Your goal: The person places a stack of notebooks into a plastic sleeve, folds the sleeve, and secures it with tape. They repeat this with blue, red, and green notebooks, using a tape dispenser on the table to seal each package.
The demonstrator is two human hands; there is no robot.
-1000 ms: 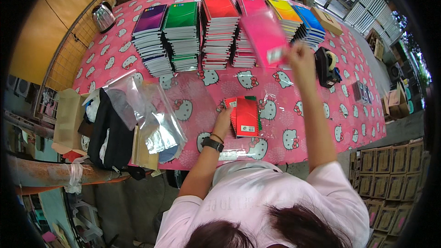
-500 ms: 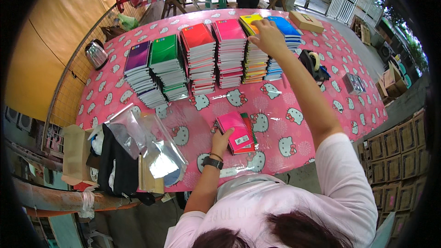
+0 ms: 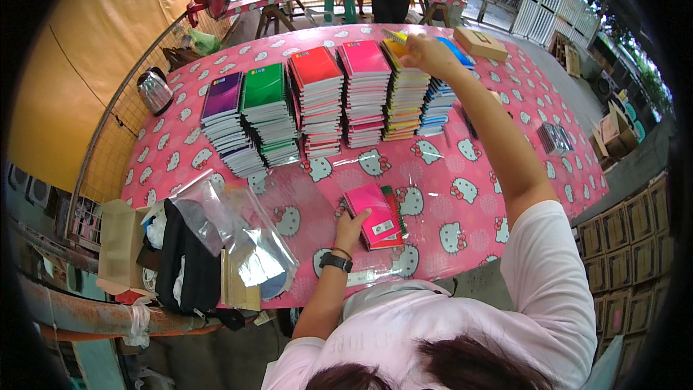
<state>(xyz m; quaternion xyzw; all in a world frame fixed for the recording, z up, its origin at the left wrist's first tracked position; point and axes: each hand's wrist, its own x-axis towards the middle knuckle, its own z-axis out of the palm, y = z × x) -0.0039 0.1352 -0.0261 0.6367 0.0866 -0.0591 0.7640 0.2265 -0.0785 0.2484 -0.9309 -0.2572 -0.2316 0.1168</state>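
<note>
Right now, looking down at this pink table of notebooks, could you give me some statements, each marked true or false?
1. The left hand is on a pink spiral-bound notebook. True.
2. A shiny silver kettle is at the right edge of the pink patterned table. False: the kettle is at the left edge.
3. The green-covered notebook stack stands between the purple-covered stack and the red-covered stack. True.
4. The right hand is at the purple-covered stack. False: the hand is at the yellow-covered stack.
</note>
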